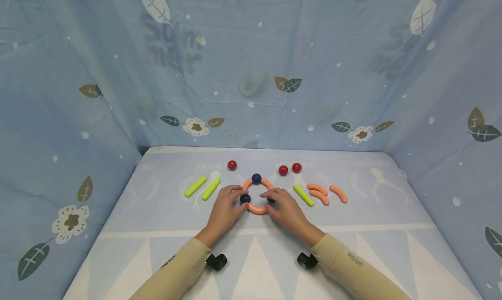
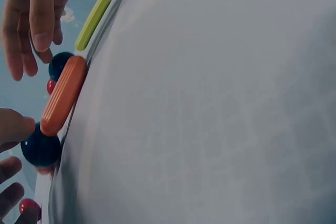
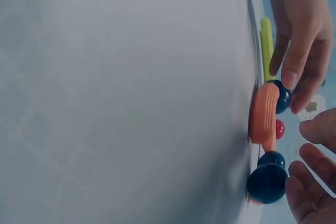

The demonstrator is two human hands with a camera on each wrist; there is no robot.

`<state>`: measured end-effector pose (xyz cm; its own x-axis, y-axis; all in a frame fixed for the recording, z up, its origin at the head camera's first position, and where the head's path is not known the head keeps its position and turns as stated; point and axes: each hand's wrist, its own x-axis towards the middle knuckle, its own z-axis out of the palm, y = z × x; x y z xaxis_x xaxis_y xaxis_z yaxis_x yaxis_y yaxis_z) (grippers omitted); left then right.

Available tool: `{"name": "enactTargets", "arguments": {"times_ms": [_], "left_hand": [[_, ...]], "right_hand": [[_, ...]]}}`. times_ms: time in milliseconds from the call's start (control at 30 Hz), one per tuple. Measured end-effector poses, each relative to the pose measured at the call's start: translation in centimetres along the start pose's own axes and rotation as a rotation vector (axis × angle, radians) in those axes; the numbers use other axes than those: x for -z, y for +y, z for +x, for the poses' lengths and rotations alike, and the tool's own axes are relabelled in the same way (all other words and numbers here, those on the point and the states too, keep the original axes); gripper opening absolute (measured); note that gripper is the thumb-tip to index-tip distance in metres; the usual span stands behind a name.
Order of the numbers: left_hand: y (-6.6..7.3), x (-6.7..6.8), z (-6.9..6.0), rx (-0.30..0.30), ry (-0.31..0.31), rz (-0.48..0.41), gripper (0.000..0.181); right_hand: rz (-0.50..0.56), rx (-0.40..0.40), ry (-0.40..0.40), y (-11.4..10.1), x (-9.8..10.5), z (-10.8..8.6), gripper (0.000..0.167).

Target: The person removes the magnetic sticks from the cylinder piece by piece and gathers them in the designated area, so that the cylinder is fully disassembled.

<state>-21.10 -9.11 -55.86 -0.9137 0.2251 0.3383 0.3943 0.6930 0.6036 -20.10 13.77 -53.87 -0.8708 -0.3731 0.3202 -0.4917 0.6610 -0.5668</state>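
Observation:
On the table, orange curved rods and dark blue balls form a ring. One blue ball [image 1: 256, 178] sits at its far side, another [image 1: 245, 198] at its left, and a third [image 3: 266, 183] at its right, largely covered from above. An orange curved rod [image 1: 257, 209] makes the near side. My left hand [image 1: 226, 205] is around the left ball, its thumb close against it and the fingers loosely bent. Over the right ball hovers my right hand [image 1: 287, 209], fingers spread and relaxed, with no visible grip.
Two green rods [image 1: 203, 189] lie left of the ring. To the right are another green rod [image 1: 303, 195] and several loose orange curved rods [image 1: 319, 197]. Red balls [image 1: 290, 168] stand farther back, one [image 1: 232, 165] left of the others. A patterned blue curtain [image 1: 251, 64] surrounds the table.

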Motion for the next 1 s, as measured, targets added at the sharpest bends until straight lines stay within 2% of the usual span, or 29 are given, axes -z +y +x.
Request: {"name": "enactTargets", "arguments": {"times_ms": [67,267,600,767,1000], "left_hand": [[-0.3,0.2,0.0,0.016,-0.010,-0.016,0.034],[-0.9,0.5,0.2,0.014,-0.048,-0.054,0.032],[-1.2,0.2,0.5,0.023,-0.067,-0.115,0.029],[-1.3,0.1,0.5,0.009,-0.067,-0.142,0.028],[-1.3,0.0,0.6,0.025,-0.076,-0.157,0.027]], "right_hand": [[0.007,0.018,-0.007,-0.3,-0.3,-0.1,0.033],[0.005,0.054,-0.022,-1.0,-1.4,-0.1,0.028],[-0.005,-0.003,-0.113,-1.2,-3.0,0.4,0.028],[-0.022,-0.011,-0.123,-1.3,-3.2,0.7,0.027],[-0.035,-0.048,-0.144,-1.3,-3.3,0.9,0.027]]}}
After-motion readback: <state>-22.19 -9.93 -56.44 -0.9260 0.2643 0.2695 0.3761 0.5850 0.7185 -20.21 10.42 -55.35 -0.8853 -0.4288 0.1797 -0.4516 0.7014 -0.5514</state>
